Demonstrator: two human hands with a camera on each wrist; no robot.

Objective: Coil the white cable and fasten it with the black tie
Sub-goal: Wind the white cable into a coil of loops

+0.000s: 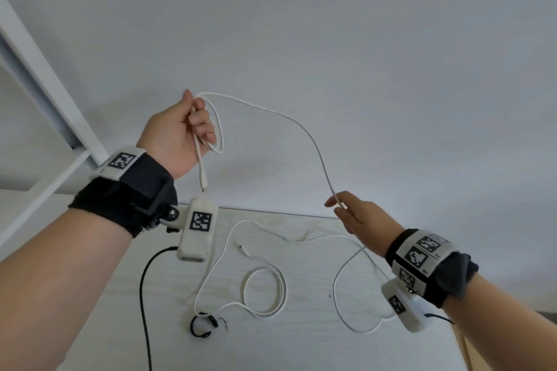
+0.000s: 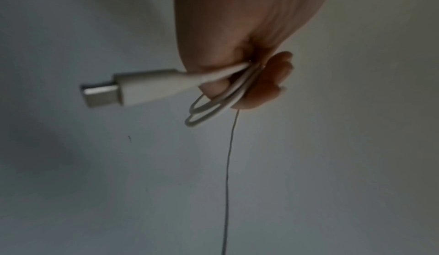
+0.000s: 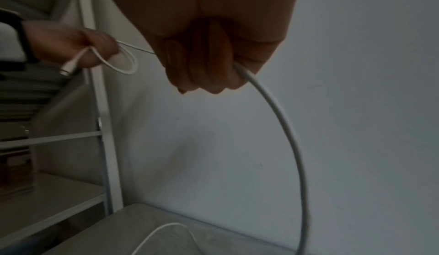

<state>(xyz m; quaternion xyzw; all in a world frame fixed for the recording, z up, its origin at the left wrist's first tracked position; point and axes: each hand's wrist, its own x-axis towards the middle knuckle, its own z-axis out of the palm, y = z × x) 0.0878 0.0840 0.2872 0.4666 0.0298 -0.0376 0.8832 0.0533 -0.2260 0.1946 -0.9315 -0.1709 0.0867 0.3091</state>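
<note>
From the head view, the left hand (image 1: 177, 137) is raised in front of a plain grey wall (image 1: 331, 24), its fingers curled round a small loop of the thin, smooth white cable (image 1: 304, 126). One plug end (image 1: 203, 182) hangs straight down below that fist. From the loop the cable arcs rightward and down to the right hand (image 1: 358, 214), which pinches it between thumb and fingertips. Past that hand the cable drops to the pale wood-grain table (image 1: 316, 349), where the rest lies in loose round curls with the second plug (image 1: 242, 248) near the middle. The black tie (image 1: 201, 325), a thin bent strip, lies on the table at the near end of the curls. A black cord (image 1: 144, 295) trails from the left wrist camera.

The left wrist view shows what the head view cannot: two narrow oval loops (image 2: 209, 109) pressed under the curled fingers (image 2: 273, 82), and the flat metal-tipped plug (image 2: 118, 88) jutting leftward, long axis nearly level. A single strand runs straight down the picture.

The right wrist view, dim, shows the right hand's fingers (image 3: 204, 65) clenched round the cable, which leaves the fist and bows downward in a wide curve to the table edge (image 3: 147, 210). The left hand with its loop appears at left, before a white shelf frame (image 3: 99, 109).
</note>
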